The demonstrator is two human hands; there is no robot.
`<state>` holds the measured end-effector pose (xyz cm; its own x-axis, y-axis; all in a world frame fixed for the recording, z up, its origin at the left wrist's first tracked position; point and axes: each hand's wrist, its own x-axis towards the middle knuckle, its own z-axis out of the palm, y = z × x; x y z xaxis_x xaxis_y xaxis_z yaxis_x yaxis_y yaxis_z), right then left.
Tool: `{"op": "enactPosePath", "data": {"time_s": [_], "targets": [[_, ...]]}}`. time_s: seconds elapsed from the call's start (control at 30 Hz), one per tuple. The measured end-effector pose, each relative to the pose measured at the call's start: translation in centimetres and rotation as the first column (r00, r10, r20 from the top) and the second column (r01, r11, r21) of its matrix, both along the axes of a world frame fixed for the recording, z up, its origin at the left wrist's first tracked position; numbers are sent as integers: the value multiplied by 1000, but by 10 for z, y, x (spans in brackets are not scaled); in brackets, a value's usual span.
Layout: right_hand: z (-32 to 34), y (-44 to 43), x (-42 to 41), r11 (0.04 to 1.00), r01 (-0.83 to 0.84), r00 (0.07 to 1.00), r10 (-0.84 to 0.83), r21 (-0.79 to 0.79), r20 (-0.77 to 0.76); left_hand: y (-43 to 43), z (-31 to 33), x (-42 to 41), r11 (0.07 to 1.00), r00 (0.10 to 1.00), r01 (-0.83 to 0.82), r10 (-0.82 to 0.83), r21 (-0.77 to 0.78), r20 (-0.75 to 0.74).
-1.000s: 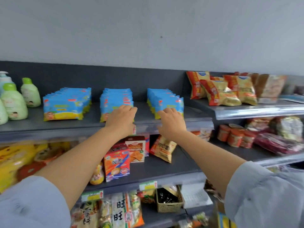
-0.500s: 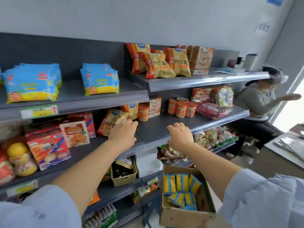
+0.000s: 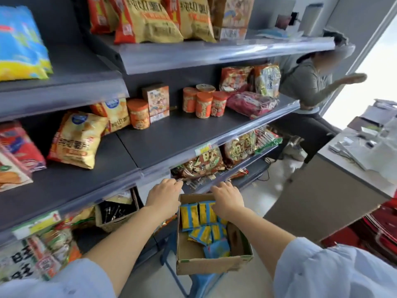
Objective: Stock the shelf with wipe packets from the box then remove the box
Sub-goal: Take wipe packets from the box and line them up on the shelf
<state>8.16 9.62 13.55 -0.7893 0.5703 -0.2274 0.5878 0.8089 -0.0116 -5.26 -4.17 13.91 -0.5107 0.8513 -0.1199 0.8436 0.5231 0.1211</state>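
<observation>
Dark grey shelving [image 3: 171, 143] fills the left and centre of the frame, its tiers edged with clear plastic strips. A pale grey wall [image 3: 365, 22] rises at upper right, where bright daylight [image 3: 378, 67] floods in. A grey surface [image 3: 335, 190] stands lower right on a light floor [image 3: 257, 194].

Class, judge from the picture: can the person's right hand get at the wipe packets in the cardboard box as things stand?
Probably yes. The right hand hovers over the open-topped cardboard box, directly above the wipe packets, with nothing covering them.

Wipe packets [image 3: 200, 220] lie in the cardboard box [image 3: 206, 264] (set on a stool [image 3: 199, 282]), before the shelves [image 3: 171, 145]; worktop [image 3: 335, 186] right.
</observation>
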Motion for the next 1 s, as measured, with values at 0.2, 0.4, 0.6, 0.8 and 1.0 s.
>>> {"op": "enactPosePath", "data": {"time_s": [0.2, 0.4, 0.6, 0.8, 1.0], "targets": [[-60, 34, 10, 995, 31, 994, -20, -96, 108, 38, -67, 5, 993, 991, 32, -17, -112, 130], [-115, 67, 13, 979, 66, 986, -35, -194, 162, 70, -121, 16, 976, 969, 12, 42, -217, 243], [-171, 104, 4, 949, 70, 980, -7, -307, 200, 98, -172, 26, 948, 929, -99, 197, -303, 312], [-229, 126, -17, 793, 282, 959, -228, -540, 166, 124, -227, 18, 899, 843, -249, 385, -362, 377], [-282, 128, -41, 403, 491, 808, -542, -773, 231, 150, -280, -2, 877, 823, -331, 449, -350, 347]]}}
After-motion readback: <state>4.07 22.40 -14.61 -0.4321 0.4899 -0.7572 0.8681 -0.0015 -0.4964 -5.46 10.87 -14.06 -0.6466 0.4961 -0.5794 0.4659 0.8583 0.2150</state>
